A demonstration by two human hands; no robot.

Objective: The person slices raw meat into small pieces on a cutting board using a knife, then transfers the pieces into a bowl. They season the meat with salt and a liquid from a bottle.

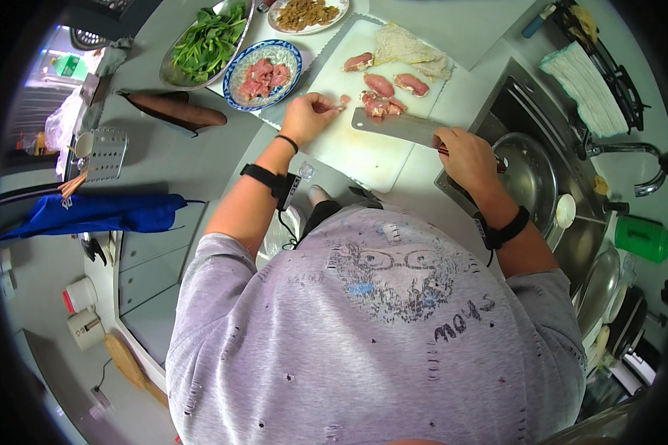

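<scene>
My right hand (465, 158) grips the dark handle of a cleaver (395, 127), whose broad blade lies low over a white cutting board (381, 167). Just beyond the blade is a heap of cut raw meat (383, 104). Three larger pieces lie farther back: one raw meat piece (358, 62) at the left, another meat slice (378, 85) in the middle, and a third slice (411, 85) at the right. At the board's left edge, my left hand (310, 118) pinches what looks like a small meat scrap, beside a loose bit of meat (345, 99).
A blue-rimmed bowl (231, 89) holds cut meat. Behind it stand a metal dish (170, 79) of leafy greens and a plate (338, 12) of brown slices. A pale crumpled cloth (406, 50) lies on the board's far end. The sink (509, 83) with a metal basin (526, 172) is at right.
</scene>
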